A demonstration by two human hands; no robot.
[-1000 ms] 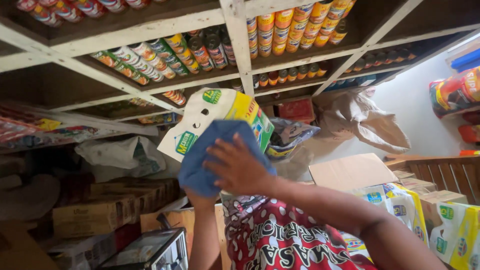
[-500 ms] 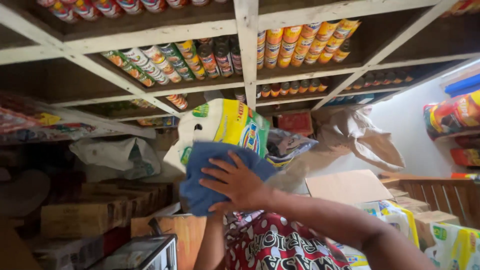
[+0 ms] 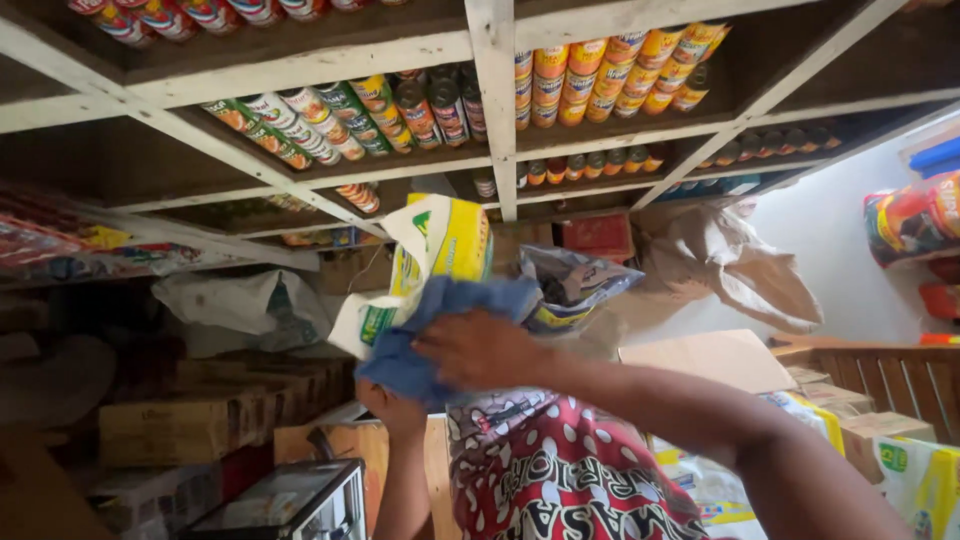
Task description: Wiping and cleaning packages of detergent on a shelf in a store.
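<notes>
A white, yellow and green bag (image 3: 440, 250) is held up in front of the shelves. My left hand (image 3: 392, 410) grips its lower end from below. My right hand (image 3: 478, 348) presses a blue cloth (image 3: 430, 330) flat against the bag's face. Behind the bag lies a crumpled silvery wrapper (image 3: 565, 285). Under my forearm stands a red sack with white dots (image 3: 540, 470).
White wooden shelves (image 3: 495, 60) overhead carry rows of cans (image 3: 600, 75). Brown cardboard boxes (image 3: 180, 425) are stacked at the left, a black box (image 3: 280, 500) below them. A tan sack (image 3: 720, 265) and more boxes and bags sit at the right.
The bag has turned more edge-on and risen a little. My right hand with the blue cloth has slid down and right across it.
</notes>
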